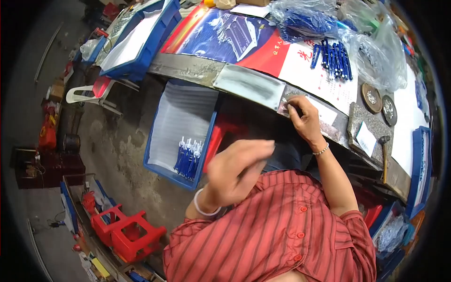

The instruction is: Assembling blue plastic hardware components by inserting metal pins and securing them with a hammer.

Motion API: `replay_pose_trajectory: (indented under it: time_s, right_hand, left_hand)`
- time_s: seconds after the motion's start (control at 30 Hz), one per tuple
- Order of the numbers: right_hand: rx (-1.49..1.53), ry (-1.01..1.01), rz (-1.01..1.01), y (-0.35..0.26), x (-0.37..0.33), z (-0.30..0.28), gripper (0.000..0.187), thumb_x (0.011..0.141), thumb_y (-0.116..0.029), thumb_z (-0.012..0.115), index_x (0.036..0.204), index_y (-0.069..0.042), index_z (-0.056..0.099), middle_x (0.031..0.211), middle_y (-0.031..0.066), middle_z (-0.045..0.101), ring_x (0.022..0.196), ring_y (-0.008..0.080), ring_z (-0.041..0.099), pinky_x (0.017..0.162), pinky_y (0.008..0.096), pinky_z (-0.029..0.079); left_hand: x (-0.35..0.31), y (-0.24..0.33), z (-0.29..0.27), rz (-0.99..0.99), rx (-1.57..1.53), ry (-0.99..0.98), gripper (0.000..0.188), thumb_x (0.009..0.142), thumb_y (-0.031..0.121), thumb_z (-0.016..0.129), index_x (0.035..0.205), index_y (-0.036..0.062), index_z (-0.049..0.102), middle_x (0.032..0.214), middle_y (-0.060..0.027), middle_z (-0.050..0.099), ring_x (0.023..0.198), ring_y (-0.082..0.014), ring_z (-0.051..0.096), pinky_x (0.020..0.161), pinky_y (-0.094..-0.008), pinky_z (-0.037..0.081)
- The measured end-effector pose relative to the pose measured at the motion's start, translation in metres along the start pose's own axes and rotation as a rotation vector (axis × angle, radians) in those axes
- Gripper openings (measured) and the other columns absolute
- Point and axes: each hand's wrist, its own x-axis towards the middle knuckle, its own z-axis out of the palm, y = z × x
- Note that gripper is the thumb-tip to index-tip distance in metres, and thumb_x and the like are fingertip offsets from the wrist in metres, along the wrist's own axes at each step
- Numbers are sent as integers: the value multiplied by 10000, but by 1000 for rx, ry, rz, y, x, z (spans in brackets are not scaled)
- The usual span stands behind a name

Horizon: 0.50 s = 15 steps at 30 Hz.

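My left hand (237,171), a white bangle at its wrist, is raised in front of my body beside the blue tray. Its fingers are stretched out, slightly smeared, and nothing shows in them. At the bench's front edge, my right hand (305,118) has its fingers curled and thumb bent in over a small metal plate (283,107); anything pinched there is too small to make out. Several slim blue pens (188,157) with pale tips lie in the white-lined blue tray (157,162). More blue pens (332,60) are bunched on the printed sheet (300,77).
A hammer (384,141) and two round dishes, one brown (371,97) and one dark (389,110), sit by a stone slab (359,117) at right. Plastic bags (383,56) crowd the back. Another blue tray (141,42) is at far left; red stools (136,235) stand lower left.
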Motion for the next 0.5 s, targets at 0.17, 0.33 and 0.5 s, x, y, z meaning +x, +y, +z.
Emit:
replay_pose_trajectory:
  time_s: [0.17,0.33,0.5]
  right_hand:
    - [-3,-10,17,-2,4,-1,68,804,-2,572,869,19,573,859,133,612,757,245,613,697,292,475]
    - [14,-8,19,-2,6,4,44,817,5,558,857,17,572,813,109,590,710,192,587,668,272,464]
    - [98,29,109,2,1,3,61,815,9,557,873,11,576,822,105,595,719,187,586,664,272,464]
  left_hand:
    - [30,62,-24,825,-368,576,230,834,170,506,946,-9,595,893,-153,622,693,-227,563,585,-328,478]
    - [64,89,-44,1336,-28,689,226,801,-33,615,1004,49,563,995,-12,576,977,-138,567,801,-267,513]
    - [65,95,-24,1285,-644,624,195,791,-60,597,943,51,549,974,-7,539,876,-103,568,651,-251,512]
